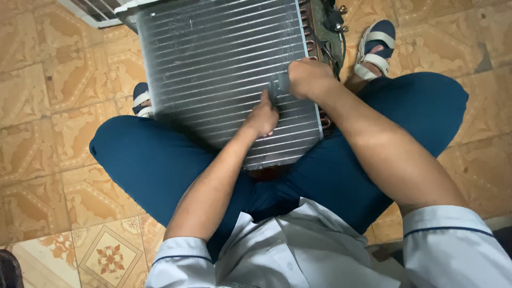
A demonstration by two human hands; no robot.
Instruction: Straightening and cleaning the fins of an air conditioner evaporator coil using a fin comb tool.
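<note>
Close together, the closed right hand [308, 76] and pressing left hand [261, 118] rest on the finned coil [213, 64], near its right edge, fins running crosswise.

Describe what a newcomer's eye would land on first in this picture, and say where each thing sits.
A large finned metal coil panel fills the upper middle, propped between the seated person's knees. Both hands press on its lower right face: the left hand lower, the right hand near the edge. Patterned tan floor tiles surround everything.

Patterned floor tiles [48, 106] fill the frame; a white grille [93, 12] lies upper left, a sandal [375, 48] upper right.
</note>
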